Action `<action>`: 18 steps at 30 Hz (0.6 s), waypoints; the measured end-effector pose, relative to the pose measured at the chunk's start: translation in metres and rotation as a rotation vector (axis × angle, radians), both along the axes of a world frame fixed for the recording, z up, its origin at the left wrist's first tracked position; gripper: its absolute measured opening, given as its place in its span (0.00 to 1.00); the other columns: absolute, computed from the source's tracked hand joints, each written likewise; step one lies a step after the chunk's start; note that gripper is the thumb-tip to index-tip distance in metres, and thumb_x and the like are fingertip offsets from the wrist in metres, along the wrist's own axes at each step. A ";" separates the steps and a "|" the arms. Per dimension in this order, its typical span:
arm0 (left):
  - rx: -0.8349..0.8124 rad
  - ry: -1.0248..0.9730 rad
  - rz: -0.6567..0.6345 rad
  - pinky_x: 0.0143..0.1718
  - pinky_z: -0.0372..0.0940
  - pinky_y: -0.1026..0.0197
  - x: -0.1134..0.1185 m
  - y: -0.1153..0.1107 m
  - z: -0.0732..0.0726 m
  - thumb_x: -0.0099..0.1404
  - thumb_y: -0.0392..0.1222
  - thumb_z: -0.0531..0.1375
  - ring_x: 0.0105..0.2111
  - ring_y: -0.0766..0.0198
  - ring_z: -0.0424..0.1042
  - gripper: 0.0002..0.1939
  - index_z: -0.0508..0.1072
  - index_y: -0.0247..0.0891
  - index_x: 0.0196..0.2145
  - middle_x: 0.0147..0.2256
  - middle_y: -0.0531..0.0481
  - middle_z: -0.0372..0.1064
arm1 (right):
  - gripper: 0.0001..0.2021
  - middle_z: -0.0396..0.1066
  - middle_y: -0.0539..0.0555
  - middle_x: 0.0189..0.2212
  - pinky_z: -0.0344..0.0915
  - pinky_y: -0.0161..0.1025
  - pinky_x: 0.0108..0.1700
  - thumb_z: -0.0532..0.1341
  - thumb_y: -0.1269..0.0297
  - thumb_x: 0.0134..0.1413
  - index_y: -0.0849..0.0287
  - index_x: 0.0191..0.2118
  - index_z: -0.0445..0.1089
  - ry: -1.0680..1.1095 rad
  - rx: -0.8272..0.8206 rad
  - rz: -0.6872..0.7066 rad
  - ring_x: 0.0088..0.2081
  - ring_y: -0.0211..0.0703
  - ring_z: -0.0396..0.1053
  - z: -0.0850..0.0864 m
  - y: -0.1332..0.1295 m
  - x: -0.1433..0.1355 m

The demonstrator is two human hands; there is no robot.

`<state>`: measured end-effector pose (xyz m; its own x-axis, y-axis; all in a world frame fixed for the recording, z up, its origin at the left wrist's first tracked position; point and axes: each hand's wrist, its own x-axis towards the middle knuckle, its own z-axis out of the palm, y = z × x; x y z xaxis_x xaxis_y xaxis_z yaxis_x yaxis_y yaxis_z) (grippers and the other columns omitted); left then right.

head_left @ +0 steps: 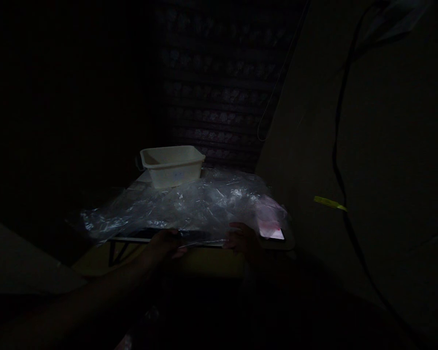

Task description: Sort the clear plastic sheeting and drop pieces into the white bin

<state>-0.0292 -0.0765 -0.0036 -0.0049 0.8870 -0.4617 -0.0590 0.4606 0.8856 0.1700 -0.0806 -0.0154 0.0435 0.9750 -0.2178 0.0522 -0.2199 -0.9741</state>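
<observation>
Clear plastic [211,199], one pale tub [175,175], one lit phone [276,234]; left hand [165,243] and right hand [243,239], apart, reach forward to the plastic's near edge, finger closure too dark to tell

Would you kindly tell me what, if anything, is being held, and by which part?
The left hand and right hand seem to hold the plastic by its near edge; too dim for certainty.

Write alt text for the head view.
A person's left hand and right hand, dimly lit, are at the near edge of crumpled clear plastic spread over a table. A pale open tub stands toward the back left; a lit phone lies beside the right hand, partly covered.
</observation>
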 end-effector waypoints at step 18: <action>-0.038 0.095 -0.078 0.22 0.61 0.63 -0.006 -0.001 0.004 0.41 0.38 0.58 0.19 0.66 0.66 0.20 0.56 0.37 0.33 0.22 0.55 0.64 | 0.06 0.59 0.44 0.10 0.52 0.28 0.13 0.53 0.65 0.32 0.61 0.22 0.57 -0.118 0.072 0.009 0.12 0.32 0.59 0.006 -0.005 0.008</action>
